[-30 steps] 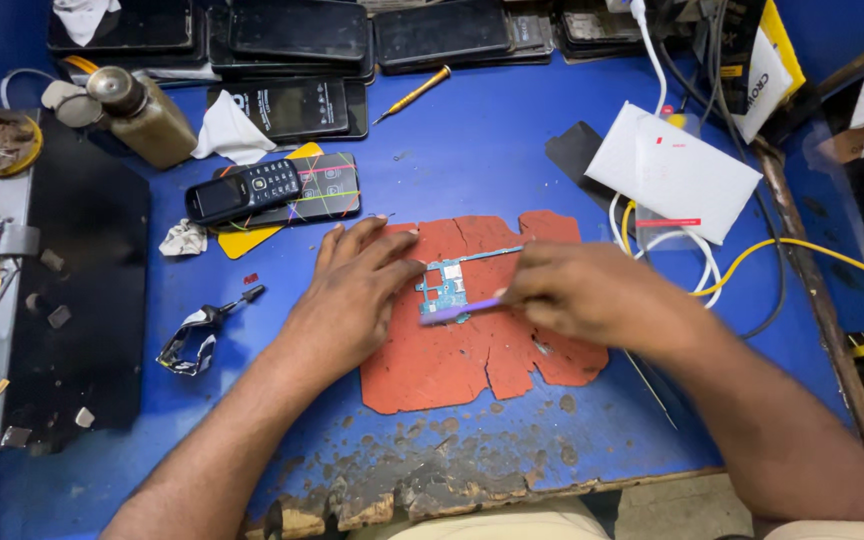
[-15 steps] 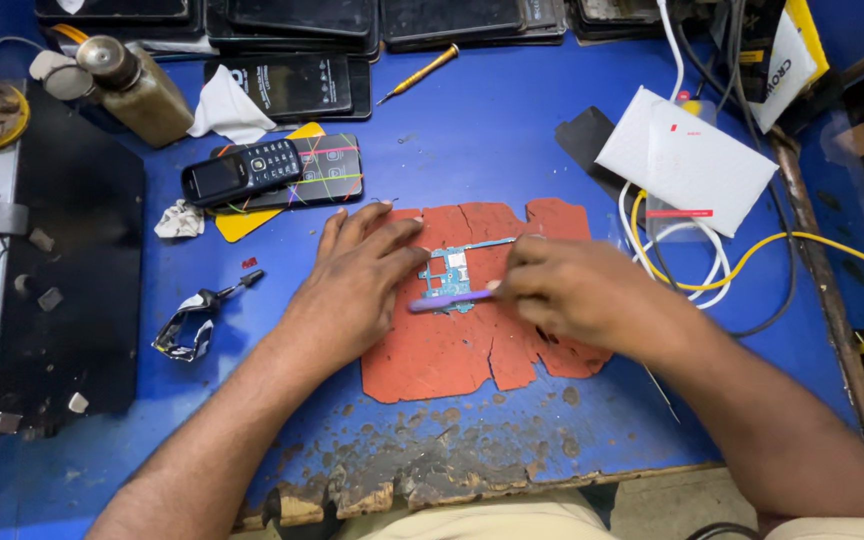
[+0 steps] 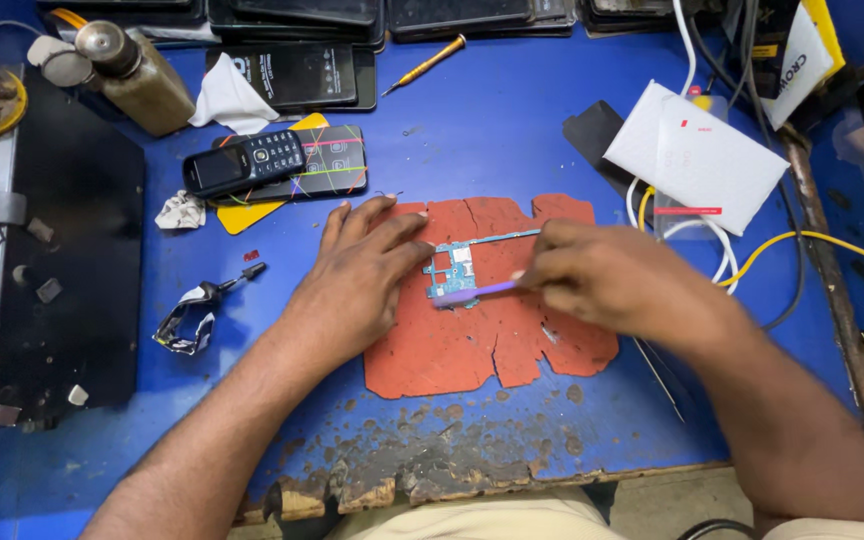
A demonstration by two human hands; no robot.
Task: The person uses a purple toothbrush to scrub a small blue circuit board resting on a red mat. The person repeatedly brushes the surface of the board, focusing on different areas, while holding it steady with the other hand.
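With our left hand (image 3: 357, 275) flat, pinning the board (image 3: 455, 272) on the mat (image 3: 492, 340), and our right hand (image 3: 607, 280) pinching the purple tool (image 3: 472, 292), a slip could scratch the board's parts.

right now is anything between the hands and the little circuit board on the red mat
Nothing visible. The left hand rests flat beside the circuit board, fingertips at its edge, and the right hand has a purple tool laid across it on the red mat.
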